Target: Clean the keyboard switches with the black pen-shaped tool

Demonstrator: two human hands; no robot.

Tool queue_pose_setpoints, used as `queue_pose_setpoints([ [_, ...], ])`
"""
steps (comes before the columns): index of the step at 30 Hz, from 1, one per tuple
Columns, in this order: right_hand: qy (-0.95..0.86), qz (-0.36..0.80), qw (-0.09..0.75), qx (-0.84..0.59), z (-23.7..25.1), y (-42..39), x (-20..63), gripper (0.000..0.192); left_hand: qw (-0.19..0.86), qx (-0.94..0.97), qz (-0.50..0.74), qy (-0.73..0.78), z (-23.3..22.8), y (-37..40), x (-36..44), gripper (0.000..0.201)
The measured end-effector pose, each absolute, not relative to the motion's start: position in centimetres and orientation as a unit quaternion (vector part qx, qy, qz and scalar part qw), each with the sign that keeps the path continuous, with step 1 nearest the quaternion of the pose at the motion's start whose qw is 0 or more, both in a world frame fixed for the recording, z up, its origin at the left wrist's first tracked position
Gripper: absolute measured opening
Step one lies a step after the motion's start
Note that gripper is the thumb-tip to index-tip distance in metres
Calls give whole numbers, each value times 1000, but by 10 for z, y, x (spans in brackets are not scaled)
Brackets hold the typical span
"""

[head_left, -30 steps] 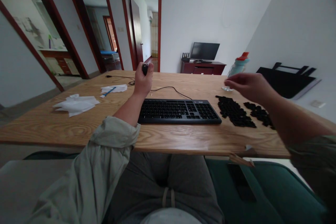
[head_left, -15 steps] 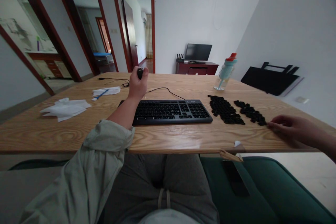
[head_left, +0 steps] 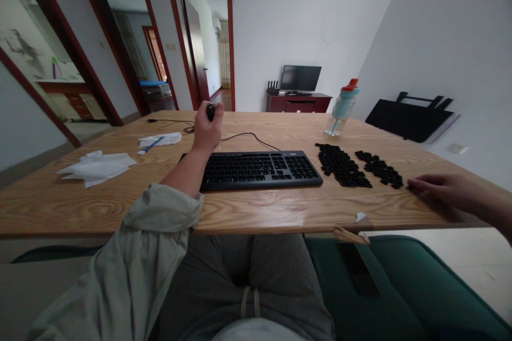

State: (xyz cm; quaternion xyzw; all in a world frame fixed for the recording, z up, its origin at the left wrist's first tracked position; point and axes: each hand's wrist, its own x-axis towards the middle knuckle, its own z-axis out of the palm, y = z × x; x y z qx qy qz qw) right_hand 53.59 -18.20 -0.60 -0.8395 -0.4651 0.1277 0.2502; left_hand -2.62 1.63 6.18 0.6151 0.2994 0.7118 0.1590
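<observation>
My left hand (head_left: 208, 130) is closed in a fist round a black handle (head_left: 210, 112), whose rounded end shows above the thumb; the rest of it is hidden. That hand is raised over the back left of a black keyboard (head_left: 262, 170). Off to the right, my right hand (head_left: 444, 191) pinches a small dark keycap at its fingertips, close to the tabletop. Just left of those fingers lies a small group of black keycaps (head_left: 380, 169). A larger group of black keycaps (head_left: 342, 166) is laid out between it and the keyboard.
White tissues (head_left: 98, 168) and a blue thin stick (head_left: 152, 145) on another tissue lie at the left. A cable (head_left: 252, 134) runs behind the keyboard. A water bottle (head_left: 340, 112) stands at the back right. A phone (head_left: 358, 269) rests on the green seat (head_left: 404, 277).
My right fingertips have come slightly away from the smaller keycap group, with a dark keycap now showing between them. My left hand keeps its grip over the keyboard. The view has shifted slightly.
</observation>
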Motion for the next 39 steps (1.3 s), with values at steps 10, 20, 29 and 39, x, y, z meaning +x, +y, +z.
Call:
queue_pose_setpoints([
  [10, -491, 76, 204, -843, -19, -176, 538, 19, 196, 617, 711, 275, 67, 10, -25, 41],
  [20, -594, -62, 239, -766, 36, -148, 441, 24, 371, 581, 687, 231, 64, 7, -11, 14],
  [29, -809, 125, 383, -429, 84, -65, 180, 39, 461, 616, 600, 220, 54, -2, 2, 20],
  [39, -812, 244, 354, -394, 25, -17, 136, 35, 465, 483, 711, 212, 66, 8, -14, 15],
])
